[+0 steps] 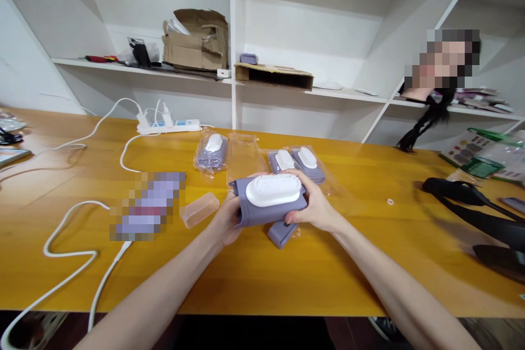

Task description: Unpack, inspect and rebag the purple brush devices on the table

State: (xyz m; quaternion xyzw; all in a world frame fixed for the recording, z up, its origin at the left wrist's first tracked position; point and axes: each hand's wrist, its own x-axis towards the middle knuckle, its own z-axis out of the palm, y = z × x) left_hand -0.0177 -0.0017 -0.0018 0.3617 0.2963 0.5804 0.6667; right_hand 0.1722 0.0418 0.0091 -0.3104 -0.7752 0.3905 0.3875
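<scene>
Our left hand and right hand, fingers clamped on one unbagged lavender brush; three bagged brushes lie beyond it.

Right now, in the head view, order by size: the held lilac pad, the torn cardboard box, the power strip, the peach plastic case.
Held lilac pad and torn cardboard box: alike, pad nearer, so unranked.
Then power strip.
Then peach plastic case.

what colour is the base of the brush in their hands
The brush base is greyish purple, head view.
</scene>
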